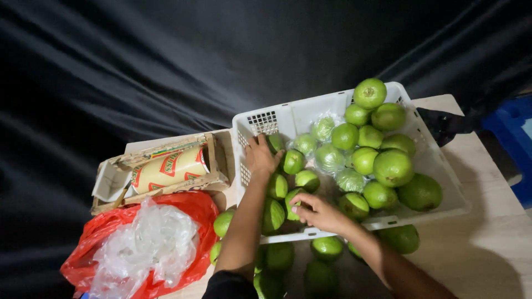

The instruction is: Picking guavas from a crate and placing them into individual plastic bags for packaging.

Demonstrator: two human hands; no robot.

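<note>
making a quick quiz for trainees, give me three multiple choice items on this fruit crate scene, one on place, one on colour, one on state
1. Where does the red plastic bag lie from the white crate?
A. on its left side
B. inside it
C. on its right side

2. What colour are the fruits in the crate?
A. yellow
B. green
C. purple

3. What is the right hand doing?
A. resting flat on the table
B. fingers closed on a fruit in the crate
C. holding the cardboard box

Answers:
1 A, the bag sits left of the crate, below the cardboard box.
2 B, every fruit looks green, and some are in clear wrap.
3 B, its fingers curl round a green fruit, while the left hand reaches in nearby.
</note>
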